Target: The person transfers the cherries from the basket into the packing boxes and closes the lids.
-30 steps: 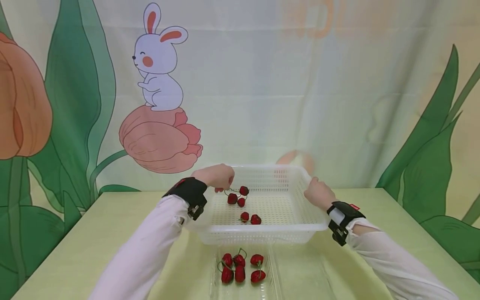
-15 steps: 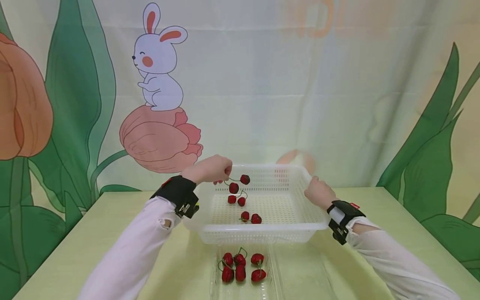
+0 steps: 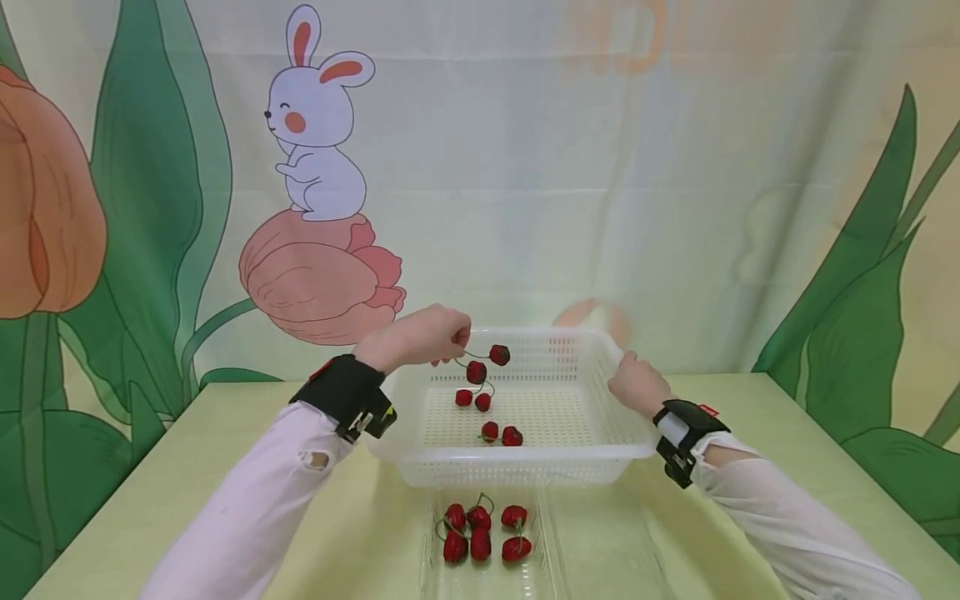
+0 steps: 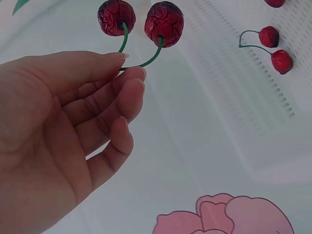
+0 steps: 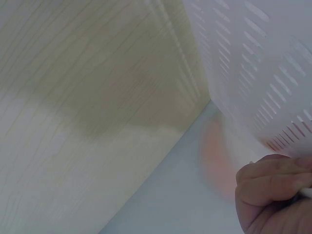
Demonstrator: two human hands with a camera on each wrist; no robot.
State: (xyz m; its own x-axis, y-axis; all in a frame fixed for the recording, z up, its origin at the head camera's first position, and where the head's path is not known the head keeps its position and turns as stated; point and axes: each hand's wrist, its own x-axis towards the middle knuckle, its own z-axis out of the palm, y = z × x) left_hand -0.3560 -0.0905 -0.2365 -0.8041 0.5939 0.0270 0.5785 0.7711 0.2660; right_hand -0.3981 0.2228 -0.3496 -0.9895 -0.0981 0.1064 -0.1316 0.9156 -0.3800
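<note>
My left hand (image 3: 420,336) pinches the joined green stems of a pair of dark red cherries (image 4: 165,25) between thumb and fingertips. In the left wrist view, both wrinkled fruits stick out past the fingertips. The pair is raised over the left side of a white perforated plastic basket (image 3: 525,455). On the basket's floor lie two more stemmed pairs, a farther pair of cherries (image 3: 464,398) and a nearer pair of cherries (image 3: 512,436). My right hand (image 3: 640,387) grips the basket's right rim, its fingers curled over the edge in the right wrist view.
In front of the basket, a clear plastic box (image 3: 480,582) holds several cherries in its left half. Its transparent lid (image 3: 607,542) lies opened to the right. All stand on a pale wood-grain table (image 3: 262,450) against a printed backdrop (image 3: 510,167).
My left hand has risen from the basket with the pinched cherry pair, then shifted slightly right. My right hand and the basket have stayed in place.
</note>
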